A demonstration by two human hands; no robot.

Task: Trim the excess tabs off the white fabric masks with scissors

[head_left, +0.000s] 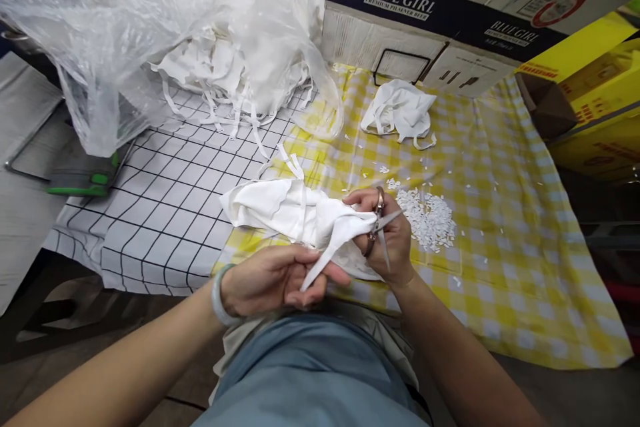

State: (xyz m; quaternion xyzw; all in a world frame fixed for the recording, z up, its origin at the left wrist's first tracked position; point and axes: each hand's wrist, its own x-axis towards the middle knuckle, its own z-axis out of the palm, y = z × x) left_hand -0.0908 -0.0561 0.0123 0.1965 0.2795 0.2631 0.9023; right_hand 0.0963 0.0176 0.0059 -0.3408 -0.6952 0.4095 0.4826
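A white cloth piece with narrow straps (273,203) stretches between my hands over the table edge. My left hand (280,277), palm turned up, has its fingers closed around one strap of it. In my right hand (393,247) are small scissors (385,221), their bronze-coloured handles around the fingers and their blades pointing right, slightly apart. The same hand's fingertips pinch a corner of the white cloth. Just right of that hand lies a heap of tiny white cut scraps (427,217). Part of the cloth hangs below, partly hidden by my hands.
A clear plastic bag (125,27) spills strapped white cloth pieces (210,67) at the back left. One crumpled white piece (399,110) lies near the cardboard box (390,33). A grey-green device (83,170) sits left. Yellow boxes (605,87) stand right of the checked tablecloth (520,267).
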